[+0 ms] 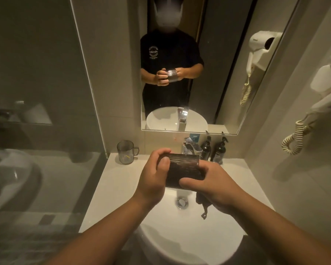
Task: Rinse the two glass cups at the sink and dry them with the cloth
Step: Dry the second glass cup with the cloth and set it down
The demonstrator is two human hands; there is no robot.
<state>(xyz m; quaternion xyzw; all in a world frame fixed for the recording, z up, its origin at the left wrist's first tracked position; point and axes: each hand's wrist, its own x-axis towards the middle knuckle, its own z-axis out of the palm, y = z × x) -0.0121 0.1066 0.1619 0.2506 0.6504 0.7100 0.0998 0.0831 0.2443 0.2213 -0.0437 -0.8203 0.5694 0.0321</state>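
I hold a ribbed glass cup (182,170) on its side above the white sink basin (189,243). My left hand (155,176) grips its left end, thumb on the ribs. My right hand (214,184) grips its right end and bottom. A dark cloth (203,204) is bunched under my right palm, and a strip of it dangles over the basin. The second glass cup (125,152), clear with a handle, stands upright on the counter at the back left. The tap (191,148) is partly hidden behind the held cup; no water is seen running.
Two dark pump bottles (212,150) stand at the back right of the counter (111,180). The sink drain (181,202) lies below my hands. A mirror (180,64) hangs above. A wall hair dryer with coiled cord (296,138) is on the right. A glass partition borders the left.
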